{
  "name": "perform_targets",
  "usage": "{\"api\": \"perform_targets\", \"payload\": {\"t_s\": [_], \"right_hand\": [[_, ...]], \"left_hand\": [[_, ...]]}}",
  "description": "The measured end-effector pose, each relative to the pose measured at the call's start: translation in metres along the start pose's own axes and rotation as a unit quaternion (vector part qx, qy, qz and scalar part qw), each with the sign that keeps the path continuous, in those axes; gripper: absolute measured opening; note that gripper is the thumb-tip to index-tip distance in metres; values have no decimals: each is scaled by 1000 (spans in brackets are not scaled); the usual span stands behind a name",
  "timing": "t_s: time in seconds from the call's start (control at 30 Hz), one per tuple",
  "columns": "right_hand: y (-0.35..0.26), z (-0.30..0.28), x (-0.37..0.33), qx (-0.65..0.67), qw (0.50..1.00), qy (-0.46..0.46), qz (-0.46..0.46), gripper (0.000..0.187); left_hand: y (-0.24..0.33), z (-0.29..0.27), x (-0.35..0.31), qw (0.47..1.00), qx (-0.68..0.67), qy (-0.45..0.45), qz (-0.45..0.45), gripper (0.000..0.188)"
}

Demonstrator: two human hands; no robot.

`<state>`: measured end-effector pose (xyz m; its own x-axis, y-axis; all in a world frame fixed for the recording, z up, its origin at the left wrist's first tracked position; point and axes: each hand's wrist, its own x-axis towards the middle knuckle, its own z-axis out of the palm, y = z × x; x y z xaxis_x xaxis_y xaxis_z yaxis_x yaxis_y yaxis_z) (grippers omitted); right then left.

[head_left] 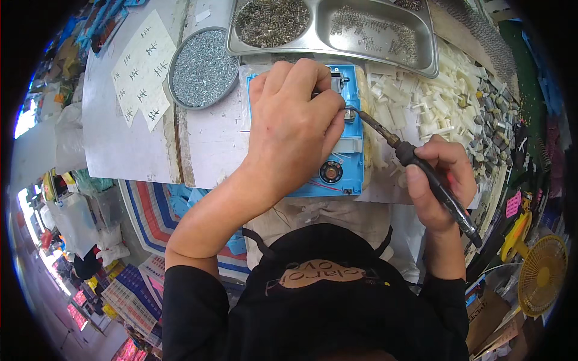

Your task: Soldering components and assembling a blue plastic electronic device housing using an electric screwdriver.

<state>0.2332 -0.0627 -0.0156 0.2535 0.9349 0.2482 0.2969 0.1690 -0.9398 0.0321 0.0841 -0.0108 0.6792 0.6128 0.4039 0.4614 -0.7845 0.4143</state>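
Observation:
A blue plastic casing (353, 150) lies on the bench in front of me, with a small round speaker (331, 172) and thin wires inside. My left hand (292, 117) reaches over it and covers its left part. Its thumb and fingers are pinched together low over the casing's upper right; what they hold, if anything, is hidden. My right hand (444, 175) grips a black soldering iron (436, 188) by the handle. The bent tip of the iron points left and meets the casing close to my left fingertips, beside a small metal part (349, 114).
A steel compartment tray (337, 50) holds many springs along the far side. Left of it stand a round dish (175, 90) of small screws and a paper sheet (142, 72) with handwriting. White plastic parts (442, 99) are heaped at right. A yellow fan (542, 275) stands lower right.

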Motion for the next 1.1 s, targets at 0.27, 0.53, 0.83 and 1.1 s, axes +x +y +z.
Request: {"api": "perform_targets", "payload": {"t_s": [0.27,0.53,0.83,1.1], "right_hand": [[-4,-11,-7,-8,999,26,-23,28],[-10,-15,-16,4,999,34,-19,30],[-9,-14,-14,-9,999,19,-28,30],[-9,-13,-14,0,999,24,-29,30]], "left_hand": [[2,-4,0,1000,8,-1,4,13],[1,-4,-3,1000,12,1,10,13],[0,-4,-3,1000,9,4,11,14],[-3,-4,-5,1000,-16,8,10,12]]}}
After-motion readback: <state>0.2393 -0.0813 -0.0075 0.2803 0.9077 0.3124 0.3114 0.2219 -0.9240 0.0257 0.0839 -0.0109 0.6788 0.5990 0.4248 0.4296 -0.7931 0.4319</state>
